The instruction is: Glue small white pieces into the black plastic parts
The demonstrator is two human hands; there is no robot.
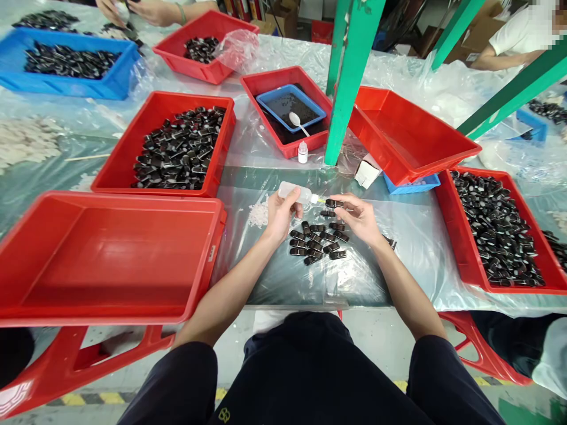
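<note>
My left hand (pixel 280 212) is closed around a small clear squeeze bottle (pixel 296 192), its nozzle pointing right. My right hand (pixel 358 216) pinches a small black plastic part (pixel 333 203) right at the nozzle tip. Below both hands, several more black parts (pixel 318 241) lie in rows on the plastic-covered table. A little heap of white bits (pixel 257 213) sits just left of my left hand.
An empty red bin (pixel 106 260) stands front left. Red bins full of black parts (pixel 181 147) (pixel 496 227) sit left and right. A tilted empty red bin (pixel 407 133), a blue tray with a spoon (pixel 290 106), a small bottle (pixel 302 152) and a green post (pixel 348 82) are behind. Other people's hands (pixel 146 9) work at the far side.
</note>
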